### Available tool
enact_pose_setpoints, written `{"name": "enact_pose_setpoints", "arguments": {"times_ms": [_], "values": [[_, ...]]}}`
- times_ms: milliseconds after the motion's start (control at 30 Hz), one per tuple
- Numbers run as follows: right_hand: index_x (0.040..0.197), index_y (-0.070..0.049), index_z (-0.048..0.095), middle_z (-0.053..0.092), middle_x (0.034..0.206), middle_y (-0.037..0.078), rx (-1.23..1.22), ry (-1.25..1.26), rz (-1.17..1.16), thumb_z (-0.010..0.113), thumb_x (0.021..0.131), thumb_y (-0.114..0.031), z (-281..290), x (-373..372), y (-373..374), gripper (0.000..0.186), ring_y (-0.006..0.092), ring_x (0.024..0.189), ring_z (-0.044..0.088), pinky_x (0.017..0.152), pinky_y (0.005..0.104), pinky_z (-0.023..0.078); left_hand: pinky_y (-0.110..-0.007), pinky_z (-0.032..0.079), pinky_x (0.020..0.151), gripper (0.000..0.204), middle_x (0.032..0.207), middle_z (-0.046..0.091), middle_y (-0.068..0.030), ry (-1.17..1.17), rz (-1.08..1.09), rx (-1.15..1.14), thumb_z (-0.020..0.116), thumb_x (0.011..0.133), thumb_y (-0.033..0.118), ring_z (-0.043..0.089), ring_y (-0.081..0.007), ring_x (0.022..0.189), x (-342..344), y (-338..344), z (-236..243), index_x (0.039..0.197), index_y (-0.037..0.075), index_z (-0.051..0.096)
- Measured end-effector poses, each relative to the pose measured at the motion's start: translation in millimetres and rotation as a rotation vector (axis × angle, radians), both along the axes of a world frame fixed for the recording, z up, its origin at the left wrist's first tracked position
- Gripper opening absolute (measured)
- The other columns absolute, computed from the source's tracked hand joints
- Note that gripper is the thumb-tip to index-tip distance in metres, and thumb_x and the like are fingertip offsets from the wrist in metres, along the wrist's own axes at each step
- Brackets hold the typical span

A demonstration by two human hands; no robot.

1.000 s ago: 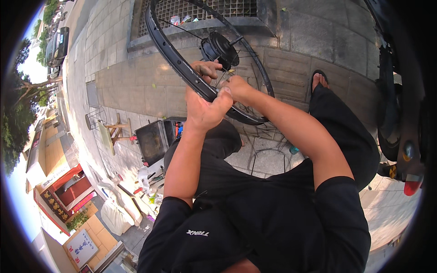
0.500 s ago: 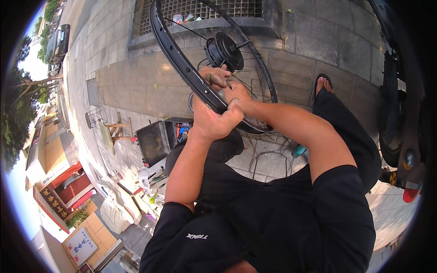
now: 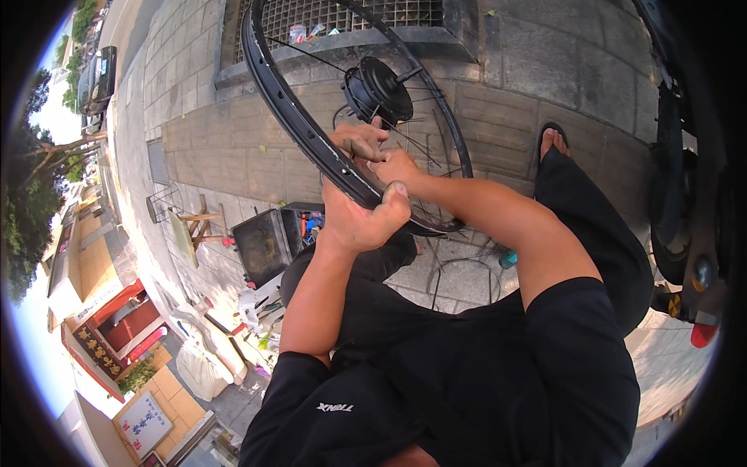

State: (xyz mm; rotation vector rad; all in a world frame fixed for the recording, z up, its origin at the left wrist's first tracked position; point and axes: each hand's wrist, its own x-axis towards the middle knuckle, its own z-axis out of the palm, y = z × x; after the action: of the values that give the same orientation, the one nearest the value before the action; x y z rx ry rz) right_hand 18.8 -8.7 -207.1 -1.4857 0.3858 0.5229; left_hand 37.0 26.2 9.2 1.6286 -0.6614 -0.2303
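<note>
Rim: black bike rim (image 3: 284, 101), held up at a tilt in front of the person, its low end between the knees, its top running out of view over the grate (image 3: 405, 12).
Left hand: the left hand (image 3: 358, 218) is clamped round the near side of the rim, thumb on the outside, fingers wrapped through to the inside.
Right hand: the right hand (image 3: 401, 170) is inside the hoop with its fingers bent, right up against the left fingertips. Can't tell if it's pinching something, the grip is hidden.
Hub: chunky black hub (image 3: 377, 89) just beyond the fingers, axle poking out toward the far side of the rim.
Spokes: one long spoke (image 3: 307, 54) runs from the hub to the rim's left side, and a bunch of others stick out loosely below the hub.
Ground: tangle of thin dark strands (image 3: 467, 268) on the paving between the legs, teal thing (image 3: 508, 258) just right of it.
Off to the left: black toolbox (image 3: 261, 241), lid open, colourful bits inside; wooden stool (image 3: 204, 222) beyond it.
Footwear: dark flip-flop on the right foot (image 3: 552, 144).
</note>
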Motion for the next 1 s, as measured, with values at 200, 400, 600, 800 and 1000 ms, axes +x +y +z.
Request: {"name": "enact_pose_setpoints", "arguments": {"times_ms": [200,400,600,800,1000], "values": [[0.1,0.003,0.079,0.075,0.096,0.028,0.031,-0.028,0.062,0.066,0.092,-0.032,-8,-13,-2,0.038,0.0402,0.095,0.075,0.084,0.0478,0.057,-0.06,0.027,0.127,0.055,0.111,0.04,-0.0125,-0.018,-0.046,0.039,0.066,0.076,0.008,0.047,-0.0267,0.113,-5,-2,2,0.121,0.007,0.035],[0.102,0.013,0.072,0.074,0.096,0.032,-0.089,-0.189,0.469,0.061,0.093,-0.024,-38,-40,-23,0.039,0.0413,0.085,0.076,0.08,0.048,0.06,-0.06,0.029,0.126,0.054,0.111,0.041,-0.0118,-0.038,-0.059,0.038,0.069,0.079,0.009,0.048,-0.0257,0.111,0,-5,0,0.121,0.007,0.036],[0.098,0.012,0.071,0.074,0.084,0.023,0.188,0.314,0.685,0.057,0.098,-0.019,44,-35,-94,0.034,0.029,0.069,0.071,0.06,0.0428,0.056,-0.057,0.035,0.122,0.05,0.113,0.046,-0.0114,0.006,0.031,0.035,0.072,0.073,0.005,0.055,-0.0277,0.116,0,3,1,0.115,0.003,0.044],[0.094,0.004,0.072,0.071,0.08,0.011,0.067,0.182,0.484,0.063,0.099,-0.033,39,-69,-107,0.038,0.0225,0.077,0.07,0.07,0.0395,0.053,-0.055,0.033,0.124,0.048,0.112,0.047,-0.0085,-0.004,-0.004,0.133,0.071,0.077,0.002,0.054,-0.0254,0.12,2,5,10,0.117,0.007,0.044],[0.099,0.004,0.069,0.069,0.078,0.008,0.206,0.159,0.144,0.057,0.108,-0.024,73,-90,-119,0.031,0.0175,0.059,0.064,0.057,0.035,0.053,-0.051,0.039,0.12,0.042,0.11,0.047,-0.0073,0.076,0.122,0.074,0.073,0.077,0.004,0.053,-0.0218,0.115,0,4,11,0.112,0.005,0.048]]}}
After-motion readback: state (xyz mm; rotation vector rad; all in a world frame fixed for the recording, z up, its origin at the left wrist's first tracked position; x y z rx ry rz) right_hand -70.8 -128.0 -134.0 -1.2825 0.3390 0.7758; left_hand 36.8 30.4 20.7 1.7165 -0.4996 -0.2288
